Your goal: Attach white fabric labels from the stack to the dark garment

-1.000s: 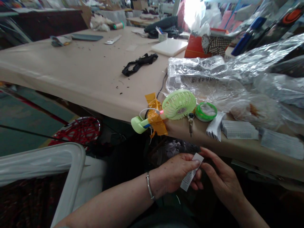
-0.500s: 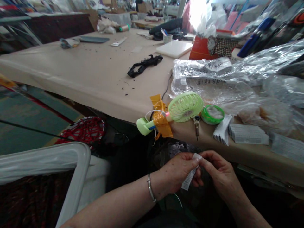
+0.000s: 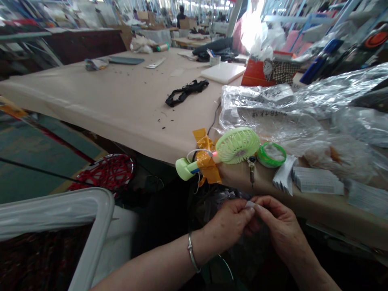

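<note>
Just below the table's front edge, my left hand (image 3: pixel 232 222) and my right hand (image 3: pixel 277 222) meet at the fingertips. Between them is a small white printed label (image 3: pixel 250 204), of which only a short end shows. Both thumbs press on it, and the rest is hidden by the fingers. A silver bangle (image 3: pixel 191 251) circles my left wrist. Above my hands, a slim pointed tool (image 3: pixel 251 171) hangs at the table edge. Stacks of white labels (image 3: pixel 317 180) lie on the table to the right of my hands.
A green fan (image 3: pixel 238 145) is fixed to the table edge with orange tape (image 3: pixel 209 161). Beside it sits a green round tub (image 3: pixel 271 154). Clear plastic bags (image 3: pixel 269 107) cover the right side. A black strip (image 3: pixel 186 92) lies mid-table. At lower left stands a white bin (image 3: pixel 104 202).
The label's long printed end, which hung below my left fingers, is out of sight now; only a short white end shows. The view has tilted slightly upward.
</note>
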`<state>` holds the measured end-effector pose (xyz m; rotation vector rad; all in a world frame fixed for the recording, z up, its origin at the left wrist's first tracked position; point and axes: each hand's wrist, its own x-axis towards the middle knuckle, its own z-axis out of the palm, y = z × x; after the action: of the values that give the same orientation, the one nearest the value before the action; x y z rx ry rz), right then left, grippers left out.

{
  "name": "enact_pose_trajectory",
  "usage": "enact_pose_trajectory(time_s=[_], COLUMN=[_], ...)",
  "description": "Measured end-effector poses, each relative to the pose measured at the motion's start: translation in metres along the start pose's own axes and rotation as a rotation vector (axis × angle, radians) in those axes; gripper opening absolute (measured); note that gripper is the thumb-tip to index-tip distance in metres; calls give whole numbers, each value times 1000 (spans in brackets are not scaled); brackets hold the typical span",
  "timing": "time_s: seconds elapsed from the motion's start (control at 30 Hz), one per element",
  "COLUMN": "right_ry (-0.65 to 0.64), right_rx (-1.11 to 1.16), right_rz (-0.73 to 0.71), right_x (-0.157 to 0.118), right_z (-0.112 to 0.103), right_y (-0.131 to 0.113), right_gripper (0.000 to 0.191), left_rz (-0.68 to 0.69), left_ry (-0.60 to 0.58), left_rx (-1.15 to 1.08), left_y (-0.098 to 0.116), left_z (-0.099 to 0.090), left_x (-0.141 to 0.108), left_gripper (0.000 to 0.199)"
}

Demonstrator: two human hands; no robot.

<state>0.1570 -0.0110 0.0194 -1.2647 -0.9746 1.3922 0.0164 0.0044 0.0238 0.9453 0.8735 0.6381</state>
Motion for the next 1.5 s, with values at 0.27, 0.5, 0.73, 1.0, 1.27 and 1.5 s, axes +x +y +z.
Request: enact_pose_trajectory(time_s=[0.27, 0.5, 0.73, 1.0, 1.27, 1.5], right_ry=[99, 130, 144, 149, 191, 131], right_rx=[-177, -301, -368, -393, -405, -483], right_rz=[-145, -100, -192, -237, -271, -314], right_x=[13, 15, 16, 19, 22, 3], right_z=[-1, 1, 5, 6, 8, -1], right_y=[-9, -14, -19, -20, -21, -12], right_gripper=[22, 22, 19, 16, 16, 15], left_rz=[328, 417, 439, 455, 462, 408], left_ry=[190, 285, 289, 291, 289, 269], left_rx=[349, 521, 574, 567, 551, 536], left_y=[19, 22, 25, 26, 27, 23], left_z=[-10, -13, -15, -15, -16, -14], left_x=[2, 6, 9, 10, 16, 3], left_gripper=[17, 23, 26, 25, 28, 27])
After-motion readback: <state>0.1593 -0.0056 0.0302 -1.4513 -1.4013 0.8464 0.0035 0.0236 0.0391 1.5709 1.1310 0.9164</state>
